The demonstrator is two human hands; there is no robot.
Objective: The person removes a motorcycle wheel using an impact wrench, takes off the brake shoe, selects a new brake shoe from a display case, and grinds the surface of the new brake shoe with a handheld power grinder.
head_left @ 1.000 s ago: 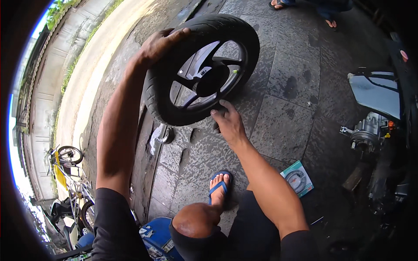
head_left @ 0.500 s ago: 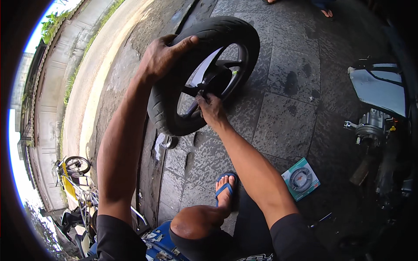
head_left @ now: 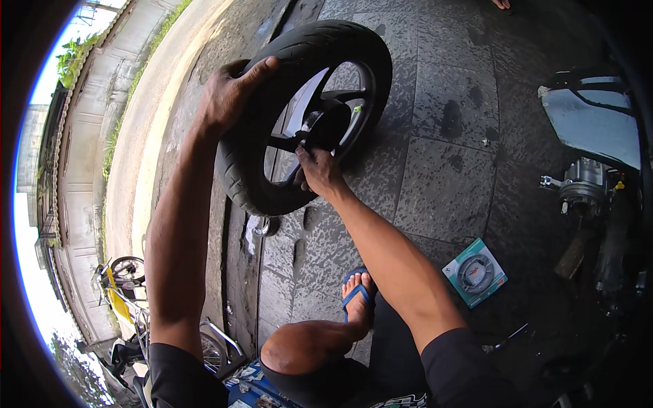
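Note:
A black motorcycle wheel (head_left: 371, 102) with its tyre on is held tilted above the paved floor. My left hand (head_left: 228, 98) grips the tyre at its left side, thumb stretched over the tread and fingers partly hidden behind it. Close to the hub (head_left: 325, 126), my right hand (head_left: 318, 170) is closed at a spoke on the wheel's near side. Its fingertips are partly hidden, and I cannot make out any small part in them. A bit of yellow-green (head_left: 358, 109) shows on the rim side beyond the hub.
A boxed ring-shaped part in a teal-and-white package (head_left: 475, 272) lies right of my sandalled foot (head_left: 357, 296). Further right are a metal engine part (head_left: 583, 187) and a pale panel (head_left: 592, 126). A small round metal part (head_left: 266, 226) sits below the wheel. Motorcycles (head_left: 122, 299) stand at lower left.
The wheel and both hands have shifted a little left in view, and the view itself has moved slightly. My left hand keeps its hold; my right hand stays by the hub.

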